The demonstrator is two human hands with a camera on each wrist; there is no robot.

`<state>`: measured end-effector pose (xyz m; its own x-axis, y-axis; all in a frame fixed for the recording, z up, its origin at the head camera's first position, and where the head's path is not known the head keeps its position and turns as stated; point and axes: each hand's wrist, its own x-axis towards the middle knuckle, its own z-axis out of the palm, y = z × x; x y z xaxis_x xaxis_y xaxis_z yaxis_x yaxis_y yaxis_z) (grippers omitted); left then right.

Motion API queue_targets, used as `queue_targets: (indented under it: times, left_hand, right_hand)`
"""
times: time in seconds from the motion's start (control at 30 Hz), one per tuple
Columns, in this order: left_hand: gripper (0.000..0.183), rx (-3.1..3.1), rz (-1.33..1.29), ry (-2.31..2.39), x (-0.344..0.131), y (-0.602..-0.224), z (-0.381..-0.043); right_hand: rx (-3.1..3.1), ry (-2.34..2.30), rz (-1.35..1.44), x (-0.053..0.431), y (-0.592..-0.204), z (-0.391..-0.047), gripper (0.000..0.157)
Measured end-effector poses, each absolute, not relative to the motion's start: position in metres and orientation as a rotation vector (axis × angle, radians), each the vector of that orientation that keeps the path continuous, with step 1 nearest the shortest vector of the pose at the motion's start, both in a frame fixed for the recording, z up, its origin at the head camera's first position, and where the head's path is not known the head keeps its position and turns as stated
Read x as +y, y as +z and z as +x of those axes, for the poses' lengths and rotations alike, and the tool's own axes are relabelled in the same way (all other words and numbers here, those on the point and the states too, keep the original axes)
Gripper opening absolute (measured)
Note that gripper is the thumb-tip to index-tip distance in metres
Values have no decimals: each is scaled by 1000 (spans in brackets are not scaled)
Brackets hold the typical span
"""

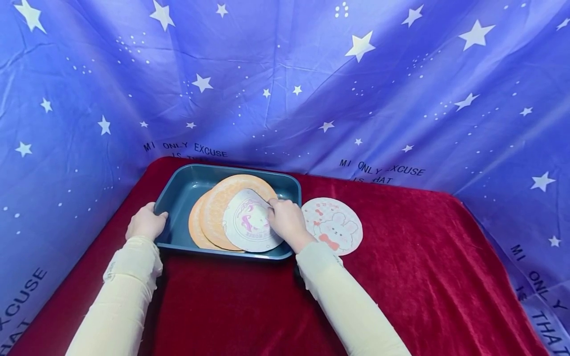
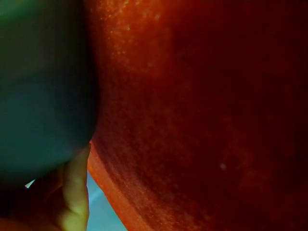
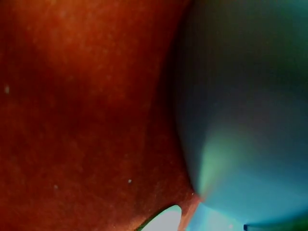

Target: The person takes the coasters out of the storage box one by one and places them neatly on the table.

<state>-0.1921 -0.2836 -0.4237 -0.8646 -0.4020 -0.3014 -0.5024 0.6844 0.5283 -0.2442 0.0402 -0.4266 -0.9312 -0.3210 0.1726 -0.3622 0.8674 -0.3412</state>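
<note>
A dark teal rectangular tray (image 1: 178,217) stands on the red cloth. My left hand (image 1: 146,222) grips its left rim, thumb over the edge; in the left wrist view a finger (image 2: 76,192) lies against the tray's outer wall. Inside, two round mats with an orange-slice print overlap, the larger orange mat (image 1: 218,207) partly covering the other orange mat (image 1: 196,225). Over them lies a round white mat with a pink print (image 1: 247,222). My right hand (image 1: 287,220) pinches this white mat at its right edge, above the tray's right side; the fingertips are partly hidden.
A round white mat with a bunny print (image 1: 340,230) lies on the red cloth (image 1: 401,277) just right of the tray, behind my right wrist. Blue star-printed curtains (image 1: 285,74) hang around the table's back and sides.
</note>
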Motion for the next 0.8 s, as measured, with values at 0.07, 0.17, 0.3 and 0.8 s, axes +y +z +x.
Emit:
queue_targets:
  times: [0.07,0.17,0.3,0.8]
  left_hand:
    - [52,2734,-734,927,-284,-423,-192]
    - [53,2737,-726,923,-285,-423,-193]
    - [53,2733,-723,925,-284,-423,-193]
    - [54,2720,-739,931,-284,-427,-194]
  right_hand:
    - [-2878,659,527,42,-426,-243,23]
    - [-2807,840,477,45,-426,-242,23]
    - [-2734,1081,387,49,-426,-243,24]
    - [-2565,1535,173,61,-417,-239,16]
